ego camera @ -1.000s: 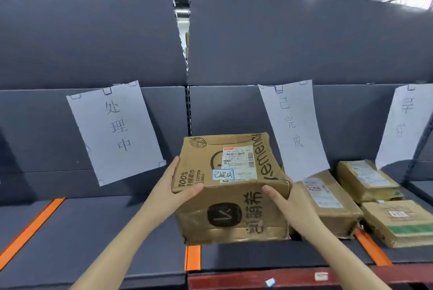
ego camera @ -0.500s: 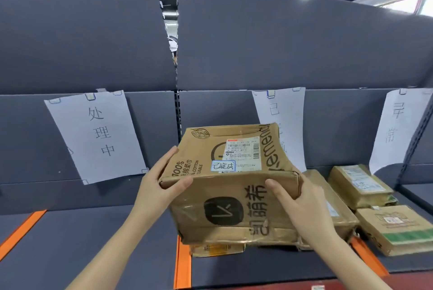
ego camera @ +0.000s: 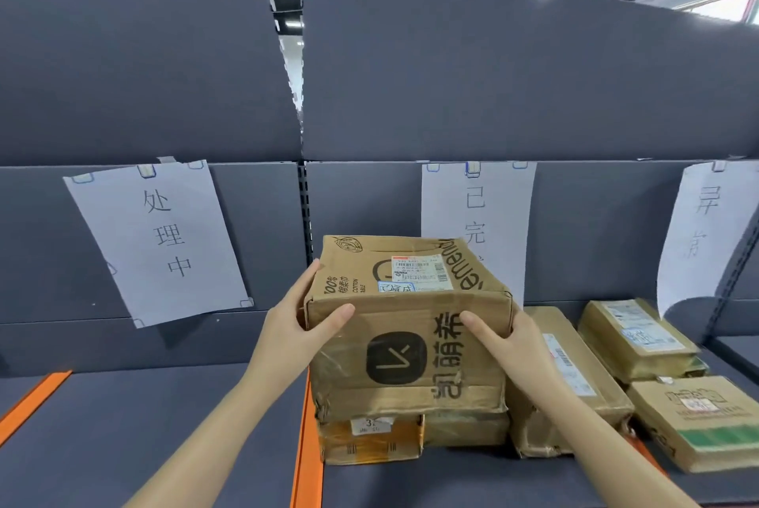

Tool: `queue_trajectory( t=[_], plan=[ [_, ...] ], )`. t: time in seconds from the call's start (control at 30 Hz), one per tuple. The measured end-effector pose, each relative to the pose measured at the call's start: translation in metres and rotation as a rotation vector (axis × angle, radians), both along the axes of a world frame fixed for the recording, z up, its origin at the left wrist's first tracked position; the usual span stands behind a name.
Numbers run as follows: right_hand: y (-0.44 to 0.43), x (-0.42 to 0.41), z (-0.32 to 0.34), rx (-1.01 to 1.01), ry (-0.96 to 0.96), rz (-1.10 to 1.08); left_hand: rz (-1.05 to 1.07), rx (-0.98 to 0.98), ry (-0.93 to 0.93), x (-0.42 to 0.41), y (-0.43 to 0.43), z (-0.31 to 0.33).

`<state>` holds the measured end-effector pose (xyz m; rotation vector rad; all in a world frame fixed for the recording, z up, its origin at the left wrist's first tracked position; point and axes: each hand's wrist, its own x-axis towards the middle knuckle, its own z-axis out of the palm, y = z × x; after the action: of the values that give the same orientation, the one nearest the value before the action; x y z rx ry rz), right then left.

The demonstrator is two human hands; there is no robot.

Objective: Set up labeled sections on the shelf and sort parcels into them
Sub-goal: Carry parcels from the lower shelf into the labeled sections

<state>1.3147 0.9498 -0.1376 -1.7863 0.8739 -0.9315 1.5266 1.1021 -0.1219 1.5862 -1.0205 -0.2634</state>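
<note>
The left hand (ego camera: pixel 296 327) and right hand (ego camera: pixel 518 340) clamp fingers on the brown printed cardboard box (ego camera: pixel 404 390) — seated on flatter parcels (ego camera: pixel 369 441).

- Our taped brown cardboard box (ego camera: pixel 406 343), with a black logo square on its front and a white shipping label on top, sits upright on an orange-taped parcel (ego camera: pixel 369 440) and a plain brown parcel (ego camera: pixel 464 427).
- Our left hand (ego camera: pixel 300 327) and right hand (ego camera: pixel 513 339) grip its upper front corners.
- A long flat parcel (ego camera: pixel 566 376) lies just right of it on the grey shelf (ego camera: pixel 164 425).
- A white paper label (ego camera: pixel 476 216) hangs behind the box, its foot hidden.
</note>
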Motion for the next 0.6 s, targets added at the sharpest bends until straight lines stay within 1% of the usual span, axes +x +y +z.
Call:
queue_trajectory(
  t=[0.2,0.33,0.6],
  plan=[
    [-0.019,0.027,-0.008,0.075,-0.02,0.078,0.048,0.067,-0.005,0.019,-0.013,-0.013],
    [-0.027,0.036,-0.013,0.077,0.018,0.125,0.062,0.1,-0.043,0.028,-0.019,-0.024],
    [-0.043,0.053,-0.029,0.065,0.1,0.231,0.072,0.162,-0.038,0.049,-0.028,-0.042]
  ],
)
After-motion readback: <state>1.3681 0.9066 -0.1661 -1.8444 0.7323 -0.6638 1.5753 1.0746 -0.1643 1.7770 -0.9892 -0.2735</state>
